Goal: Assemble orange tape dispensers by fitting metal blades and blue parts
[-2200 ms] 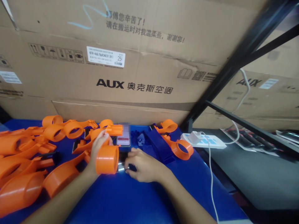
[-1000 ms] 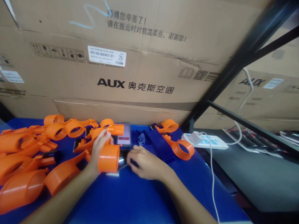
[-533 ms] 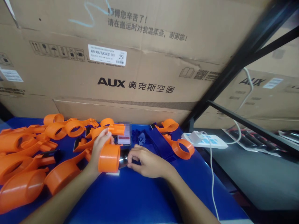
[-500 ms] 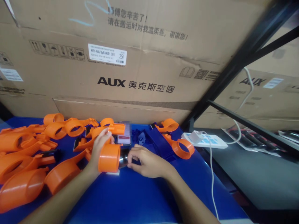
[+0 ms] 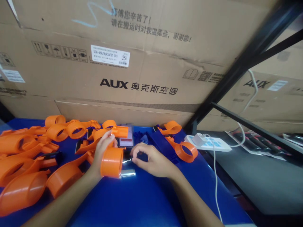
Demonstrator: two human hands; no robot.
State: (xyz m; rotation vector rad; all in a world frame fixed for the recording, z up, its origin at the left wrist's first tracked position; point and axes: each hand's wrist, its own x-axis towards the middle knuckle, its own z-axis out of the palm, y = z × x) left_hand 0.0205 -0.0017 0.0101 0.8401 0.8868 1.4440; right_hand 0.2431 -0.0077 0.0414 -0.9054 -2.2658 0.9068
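Observation:
My left hand (image 5: pixel 101 157) is closed around an orange plastic tape dispenser (image 5: pixel 111 162), its ring towards me and its short arm pointing right above the fingers. Just right of the ring, my right hand (image 5: pixel 151 159) is closed in a pinch, with thumb and index finger at the end of a thin shiny strip (image 5: pixel 127 161). The strip looks dark and glossy, and its other end is hidden by the ring. Below it on the blue table lies a flat silvery piece (image 5: pixel 128 173), partly covered by the ring.
Several more orange dispensers (image 5: pixel 63 178) are piled along the left. A phone (image 5: pixel 126 141) lies behind my hands, near small dark blue parts (image 5: pixel 144 137). Two dispensers (image 5: pixel 186 152) lie at the right by a white power strip (image 5: pixel 213 144). Large cartons (image 5: pixel 146 69) stand behind.
My right hand has moved slightly right and up, and its pinch has shifted. More of the silvery piece shows below the ring. My left hand still grips the tape dispenser.

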